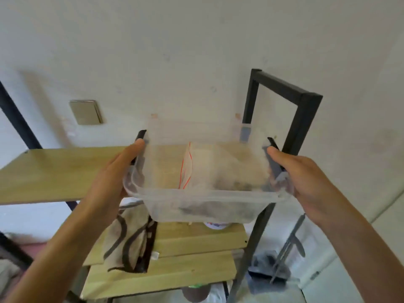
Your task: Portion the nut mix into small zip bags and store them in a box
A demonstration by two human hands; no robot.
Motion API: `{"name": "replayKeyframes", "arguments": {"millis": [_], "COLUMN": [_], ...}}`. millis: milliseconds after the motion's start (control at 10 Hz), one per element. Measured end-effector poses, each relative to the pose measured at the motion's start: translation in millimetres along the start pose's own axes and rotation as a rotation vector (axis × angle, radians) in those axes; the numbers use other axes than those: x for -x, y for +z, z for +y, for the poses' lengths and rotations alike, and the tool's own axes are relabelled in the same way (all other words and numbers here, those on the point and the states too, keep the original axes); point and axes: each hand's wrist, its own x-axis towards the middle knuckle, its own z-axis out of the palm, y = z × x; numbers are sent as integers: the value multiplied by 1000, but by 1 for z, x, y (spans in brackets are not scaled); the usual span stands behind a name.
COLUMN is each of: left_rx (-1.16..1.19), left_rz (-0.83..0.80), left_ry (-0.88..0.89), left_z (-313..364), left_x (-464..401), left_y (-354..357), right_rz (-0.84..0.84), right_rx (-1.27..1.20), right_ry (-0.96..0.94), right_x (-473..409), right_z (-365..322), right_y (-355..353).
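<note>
While both hands (105,178) hold it, clear box (203,193) (blurred), bagged nuts (229,171) inside

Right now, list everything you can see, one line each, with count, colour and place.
storage box: one, clear plastic with dark clip handles, held up in front of the shelf unit.
zip bags: at least one, clear with red seal line, inside the box; contents blurred.
shelf unit: one, black metal frame, light wood boards, against the wall.
cloth: one, beige with dark curved stripes, hanging from a lower shelf.
wall plate: one, metallic, on the wall at left.
left hand: grips the box's left end.
right hand: grips the right end.
</note>
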Motion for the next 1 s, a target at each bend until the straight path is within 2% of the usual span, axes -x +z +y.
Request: {"name": "replayKeyframes", "arguments": {"millis": [100,200,400,700,800,900,1000], "left_rx": [-24,-4,70,30,-28,-79,-54], "left_rz": [10,90,130,106,76,100,272], "left_ry": [-30,-79,-178,-256,-264,-264,-197], "left_z": [8,4,-18,-32,-27,-24,-35], "left_x": [-34,-68,-126,-167,-166,-155,-136], "left_y": [7,9,7,3,-1,-4,-6], "right_rz": [90,84,102,124,108,215,224], "right_rx": [14,21,22,76,136,274,298], "right_ry": [-44,-83,-20,9,-43,-290,-468], "right_x": [-38,-88,-165,-204,-191,-167,-130], "right_z": [-8,-16,-6,1,-6,-13,-18], "right_y": [5,13,37,44,43,37,25]}}
